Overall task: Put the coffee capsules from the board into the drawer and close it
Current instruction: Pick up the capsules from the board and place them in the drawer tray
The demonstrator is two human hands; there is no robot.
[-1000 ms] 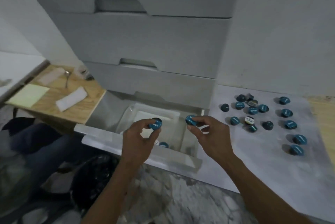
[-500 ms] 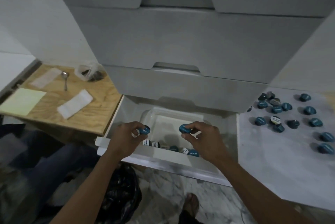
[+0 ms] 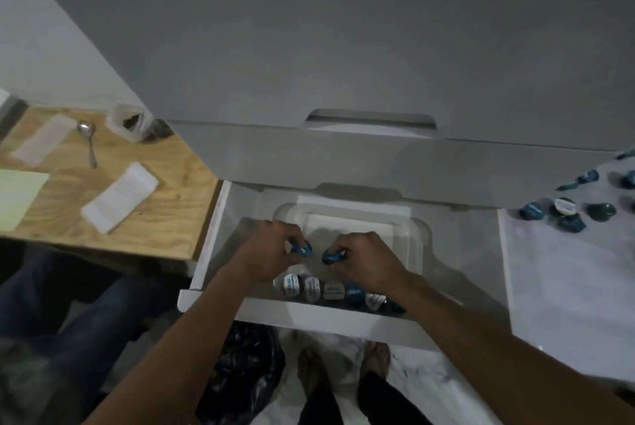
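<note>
While both hands reach down into the open drawer (image 3: 220,235), each pinches one teal capsule. The left hand (image 3: 271,251) grips its capsule (image 3: 302,248) at the fingertips, the flat foil lid tilted toward 4 o'clock; the right hand (image 3: 364,258) clamps the other capsule (image 3: 331,256) with its domed body turned toward 9 o'clock. The two capsules sit just apart, above a clear plastic tray (image 3: 417,235) with rounded corners that lies inside the drawer.

At 6 o'clock of the hands, a row of capsules (image 3: 330,290) lies along the drawer's front wall, lids facing up and toward the camera; some lids are white with print too small to read, others teal. The right forearm covers the row's right end.

The drawer is smooth white, pulled out from a grey cabinet (image 3: 343,46) with a cut-out handle. At 3 o'clock, more capsules (image 3: 563,211) rest on the pale marbled board (image 3: 567,287), small domes with flat lids, some cut off by the picture's edge. At 9 o'clock, a plywood surface (image 3: 171,197) carries a metal spoon (image 3: 87,142), two white packets (image 3: 120,196), a clear cup (image 3: 129,122) with dark contents and a pale green sheet (image 3: 19,197). Bare feet (image 3: 343,369) stand on marbled floor at 6 o'clock beside a black bag (image 3: 244,366).
</note>
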